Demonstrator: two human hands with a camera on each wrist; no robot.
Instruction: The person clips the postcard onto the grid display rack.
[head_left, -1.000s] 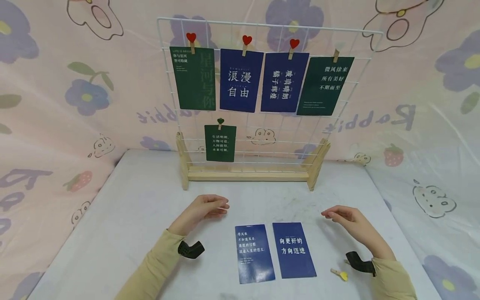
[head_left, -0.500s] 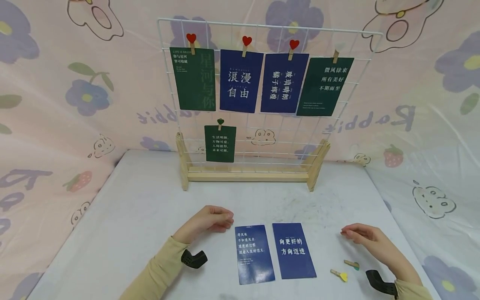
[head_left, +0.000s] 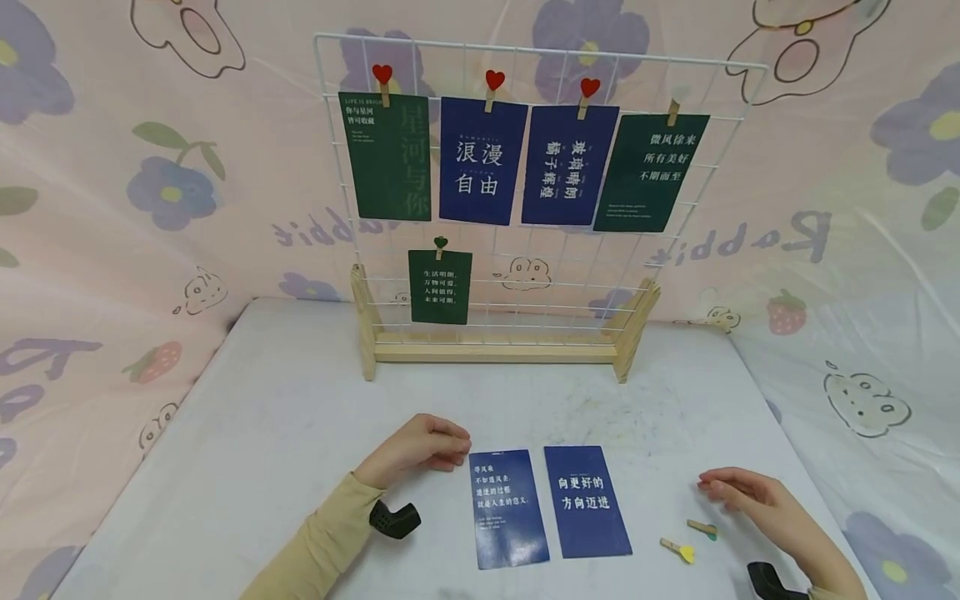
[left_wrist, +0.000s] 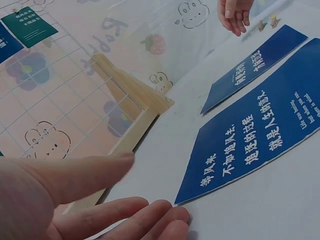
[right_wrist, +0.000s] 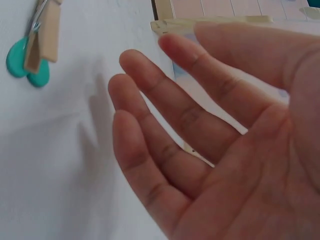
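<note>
My left hand (head_left: 415, 450) is at the upper left corner of a blue card (head_left: 510, 533) with white lettering. In the left wrist view its thumb stands apart from the fingers, with nothing between them; whether a fingertip touches the card, I cannot tell. Beside that card lies a second blue card (head_left: 590, 533). My right hand (head_left: 772, 512) is loosely bent and holds nothing, above the table at the right. Left of it lie two small wooden clothespins, one with a yellow heart (head_left: 686, 553) and one with a green heart (right_wrist: 17, 57).
Behind the cards stands a white wire grid rack (head_left: 540, 52) on a wooden base (head_left: 495, 353). Clothespins hold green and blue cards on it: a row along the top and one small green card (head_left: 440, 292) lower left. Patterned cloth (head_left: 862, 292) hangs around the white table (head_left: 300, 400).
My right hand has drawn back toward the right and nearer to me, uncovering the green-heart clothespin. My left hand has come down and right to the left card's corner.
</note>
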